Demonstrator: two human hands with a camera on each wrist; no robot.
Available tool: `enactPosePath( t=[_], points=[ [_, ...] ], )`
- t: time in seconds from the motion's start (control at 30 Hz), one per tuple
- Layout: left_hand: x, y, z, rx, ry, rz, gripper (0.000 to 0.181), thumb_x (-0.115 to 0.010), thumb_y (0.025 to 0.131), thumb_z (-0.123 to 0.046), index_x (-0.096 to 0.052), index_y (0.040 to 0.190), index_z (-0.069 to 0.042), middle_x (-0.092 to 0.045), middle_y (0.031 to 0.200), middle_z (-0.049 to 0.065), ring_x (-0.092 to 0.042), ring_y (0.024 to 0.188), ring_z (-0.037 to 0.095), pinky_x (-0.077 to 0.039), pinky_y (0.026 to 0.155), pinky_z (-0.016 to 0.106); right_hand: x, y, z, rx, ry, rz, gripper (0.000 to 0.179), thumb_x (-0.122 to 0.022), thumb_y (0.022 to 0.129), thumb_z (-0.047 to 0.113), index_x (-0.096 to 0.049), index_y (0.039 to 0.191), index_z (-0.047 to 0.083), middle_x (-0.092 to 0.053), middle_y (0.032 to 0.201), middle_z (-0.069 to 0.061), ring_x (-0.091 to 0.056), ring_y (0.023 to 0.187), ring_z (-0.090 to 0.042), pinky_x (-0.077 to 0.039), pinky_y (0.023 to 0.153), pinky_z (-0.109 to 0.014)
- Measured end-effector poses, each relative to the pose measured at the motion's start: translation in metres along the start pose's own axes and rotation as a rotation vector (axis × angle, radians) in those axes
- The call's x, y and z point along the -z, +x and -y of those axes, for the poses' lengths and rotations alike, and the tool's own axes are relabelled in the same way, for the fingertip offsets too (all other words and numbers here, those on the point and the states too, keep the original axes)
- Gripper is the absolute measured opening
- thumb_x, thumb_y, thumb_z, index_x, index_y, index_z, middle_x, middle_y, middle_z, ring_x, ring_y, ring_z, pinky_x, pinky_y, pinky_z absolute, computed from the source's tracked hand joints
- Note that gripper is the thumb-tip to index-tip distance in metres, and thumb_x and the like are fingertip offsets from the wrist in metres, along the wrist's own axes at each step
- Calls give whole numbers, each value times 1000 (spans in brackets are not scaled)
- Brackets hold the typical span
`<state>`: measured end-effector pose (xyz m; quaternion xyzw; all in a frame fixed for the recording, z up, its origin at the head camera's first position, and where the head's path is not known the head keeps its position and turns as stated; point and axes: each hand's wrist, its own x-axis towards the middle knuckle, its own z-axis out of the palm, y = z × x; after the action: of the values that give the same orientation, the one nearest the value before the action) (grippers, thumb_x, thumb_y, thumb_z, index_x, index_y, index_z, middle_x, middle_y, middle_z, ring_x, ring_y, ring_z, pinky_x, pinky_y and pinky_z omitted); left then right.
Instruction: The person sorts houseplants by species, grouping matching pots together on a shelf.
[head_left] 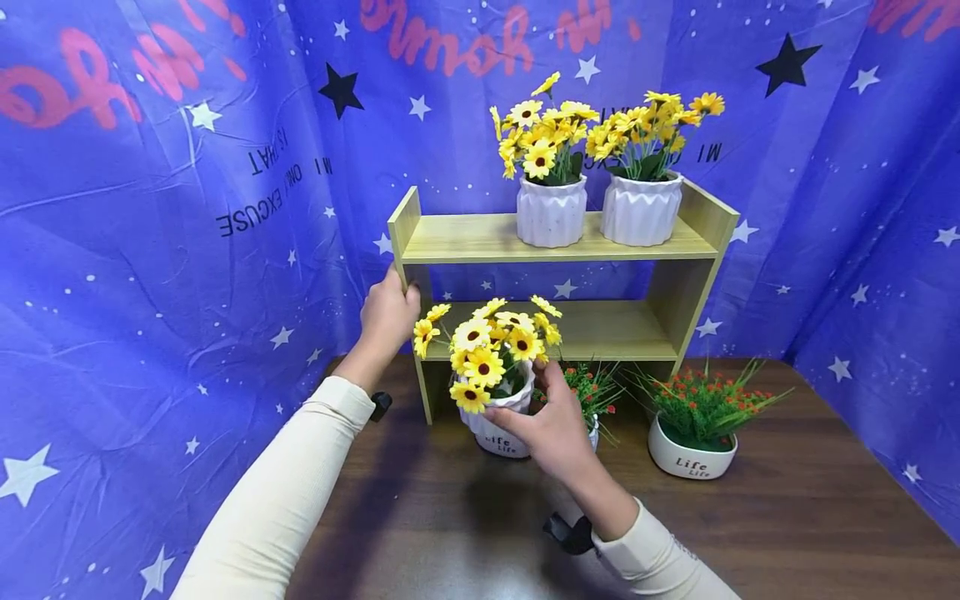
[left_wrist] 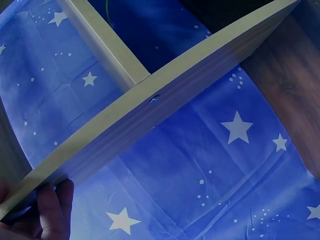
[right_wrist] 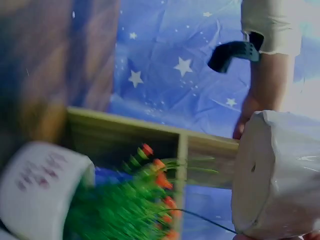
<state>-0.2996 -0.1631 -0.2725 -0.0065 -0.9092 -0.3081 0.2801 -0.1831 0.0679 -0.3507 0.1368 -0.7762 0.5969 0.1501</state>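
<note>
- Blue star-printed cloth (head_left: 150, 250) hangs behind and to both sides of a dark wooden counter (head_left: 787, 517), on which stands a small two-level wooden shelf (head_left: 465, 237).
- Right hand (head_left: 551, 429): its fingers are curled round the white ribbed pot (head_left: 487, 425) of yellow flowers (head_left: 487, 346), gripping it by the side and rim. The right wrist view shows the pot's pale bottom (right_wrist: 272, 175) in the air, so it appears lifted off the counter, in front of the shelf's lower level.
- Left hand (head_left: 388, 315): it grips the shelf's left side panel, thumb and fingers (left_wrist: 52, 207) wrapped about the panel's edge, apparently steadying it.
- Step in hand, as I judge it: the held pot is being carried toward the shelf, not yet set down. The next move seems to call for clearing the shelf's edge with the flower heads and lowering the pot level onto a free board; the top board's left part is bare.
- Containers: on the top board two more white ribbed pots (head_left: 551, 212) (head_left: 641, 210) stand just beside each other, each full of yellow flowers.
- On the counter a round white bowl-shaped pot (head_left: 690, 454) marked "Life" holds green grass with small red blooms; a second such pot (head_left: 592, 400) sits mostly hidden behind the right hand.
</note>
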Motion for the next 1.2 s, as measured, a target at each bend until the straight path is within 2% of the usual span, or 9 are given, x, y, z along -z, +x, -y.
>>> enactPosePath(
  t=[0.13, 0.33, 0.63, 0.83, 1.03, 1.2],
  points=[
    [-1, -1, 1, -6, -6, -10, 25, -51, 98, -20, -56, 118, -6, -68, 101, 26, -65, 95, 47, -45, 73, 61, 12, 17, 20, 34, -19, -11, 83, -90, 71, 32, -46, 138, 11, -62, 123, -7, -59, 113, -20, -50, 89, -43],
    [-6, -3, 5, -10, 12, 2, 28, -50, 98, -21, -56, 120, -5, -68, 106, 27, -65, 97, 48, -46, 75, 62, 25, 43, 51, 67, 63, 29, 86, -88, 74, 33, -39, 141, 10, -60, 128, -7, -59, 115, -18, -53, 87, -37],
    [-5, -3, 4, -17, 1, -20, 29, -51, 98, -22, -57, 121, -5, -68, 106, 27, -65, 98, 48, -45, 75, 62, 30, 94, 92, 160, 52, 41, 85, -88, 75, 34, -41, 139, 7, -60, 130, -6, -60, 111, -18, -52, 86, -35],
    [-5, -3, 4, -1, 9, -14, 26, -52, 99, -23, -57, 117, -6, -68, 104, 28, -65, 96, 49, -46, 74, 62, 26, 120, 103, 167, 45, 44, 84, -86, 77, 33, -38, 140, 4, -59, 130, -6, -60, 110, -18, -52, 85, -35],
    [-6, -1, 4, -29, -2, -33, 24, -53, 99, -22, -57, 116, -7, -69, 100, 26, -66, 93, 48, -47, 72, 62, 20, 138, 108, 146, 102, 64, 76, -85, 79, 28, -40, 135, 3, -60, 123, -7, -62, 104, -19, -52, 79, -32],
    [-3, -1, 6, -35, -1, -25, 25, -53, 100, -23, -56, 118, -6, -69, 98, 26, -67, 92, 46, -47, 72, 61, 15, 147, 113, 152, 23, 61, 73, -85, 79, 32, -44, 131, 3, -62, 116, -7, -62, 98, -18, -51, 79, -31]
  ],
)
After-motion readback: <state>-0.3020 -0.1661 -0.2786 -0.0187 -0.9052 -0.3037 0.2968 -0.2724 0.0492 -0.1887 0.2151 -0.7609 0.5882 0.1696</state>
